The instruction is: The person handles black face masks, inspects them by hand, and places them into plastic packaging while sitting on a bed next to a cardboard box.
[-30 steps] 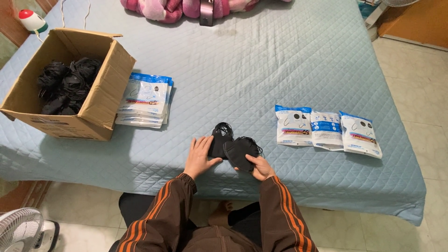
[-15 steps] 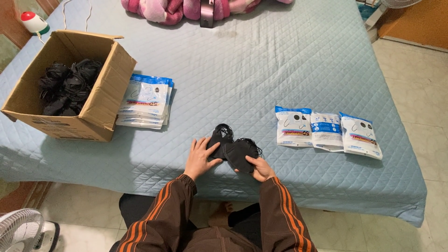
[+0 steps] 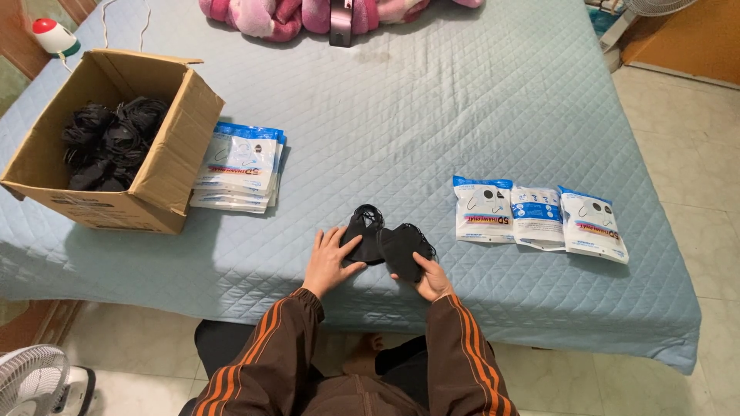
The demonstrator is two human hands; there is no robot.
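Observation:
Black face masks [image 3: 384, 240] lie in a small overlapping pile near the front edge of a bed covered by a light blue quilt [image 3: 432, 115]. My left hand [image 3: 327, 260] rests flat against the left mask, fingers spread and touching it. My right hand [image 3: 429, 276] grips the lower edge of the right mask with thumb and fingers. Three filled white-and-blue packets [image 3: 538, 217] lie in a row to the right of the masks.
An open cardboard box [image 3: 166, 166] full of loose black masks [image 3: 108, 142] stands at the left. Next to it is a stack of flat white-and-blue packets [image 3: 239, 166]. A pink blanket [image 3: 293, 14] lies at the far edge. A white fan [image 3: 35, 381] stands on the floor at lower left.
Both hands stay on the black masks with only slight shifts of the fingers. Nothing else on the bed has moved.

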